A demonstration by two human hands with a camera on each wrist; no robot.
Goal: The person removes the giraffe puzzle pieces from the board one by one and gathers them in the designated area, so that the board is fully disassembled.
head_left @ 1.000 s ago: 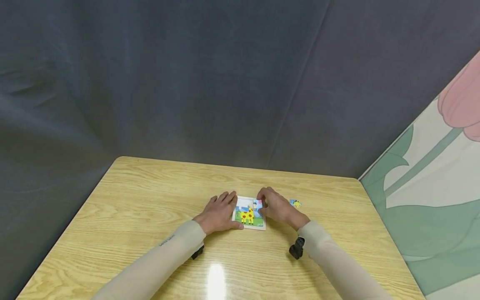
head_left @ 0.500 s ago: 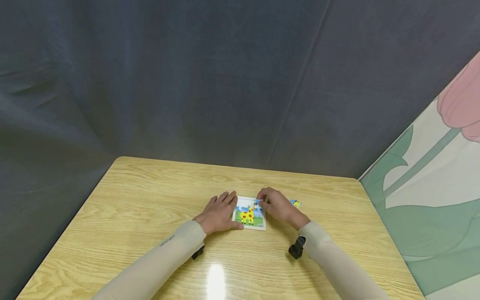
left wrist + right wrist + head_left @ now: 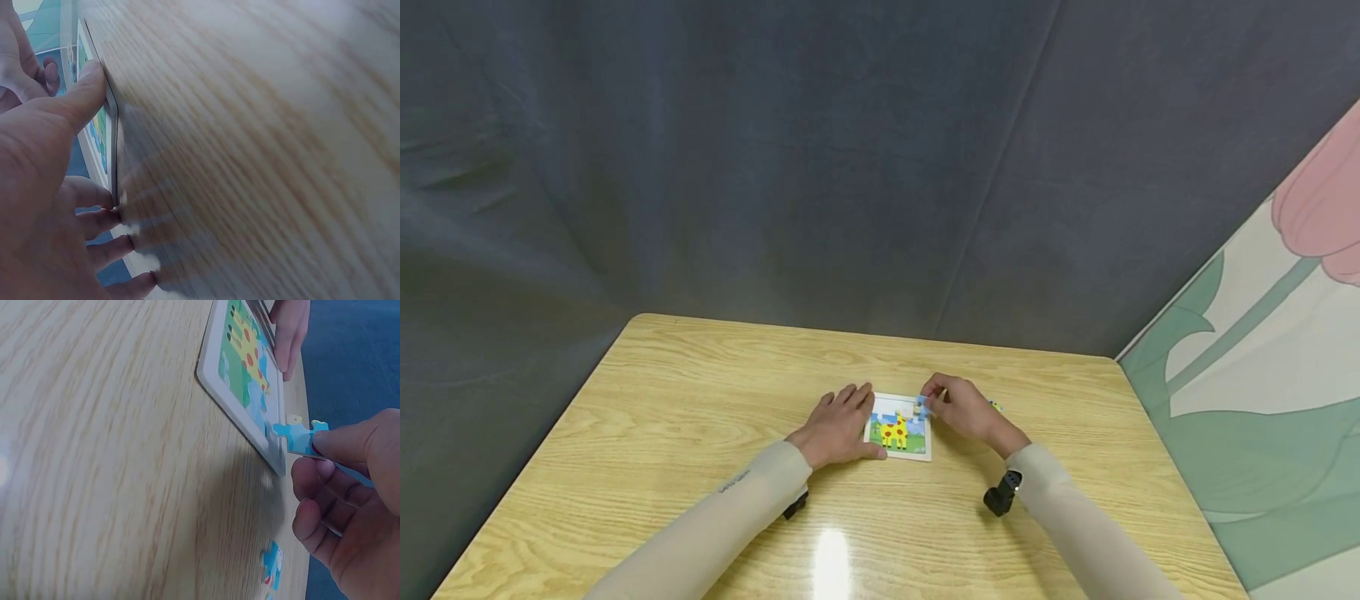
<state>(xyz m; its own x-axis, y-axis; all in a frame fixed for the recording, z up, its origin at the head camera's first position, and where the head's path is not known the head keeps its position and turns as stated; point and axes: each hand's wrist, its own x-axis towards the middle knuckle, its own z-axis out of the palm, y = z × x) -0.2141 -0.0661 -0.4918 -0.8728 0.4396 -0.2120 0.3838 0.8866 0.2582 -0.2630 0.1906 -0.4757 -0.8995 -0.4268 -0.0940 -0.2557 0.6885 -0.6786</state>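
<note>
A shallow white-framed jigsaw puzzle (image 3: 895,442) with a yellow spotted giraffe lies on the table. Its lower part is filled and a pale strip of tray shows along the top. My left hand (image 3: 841,429) rests at its left side, fingers stretched and thumb on the front rim (image 3: 112,119). Over the far right corner, my right hand (image 3: 962,408) pinches a blue puzzle piece (image 3: 300,437) between thumb and fingers. In the right wrist view the piece is tilted and appears raised off the tray.
A loose blue puzzle piece (image 3: 272,565) lies on the wooden table (image 3: 700,375) to the right of the frame, partly hidden by my right hand in the head view. A dark curtain (image 3: 820,167) hangs behind the table, and a flower-patterned cloth (image 3: 1285,400) is at the right.
The right hand first held the piece in the frame's far right corner, then tilted it and drew it up and slightly right. The left hand has stayed in place.
</note>
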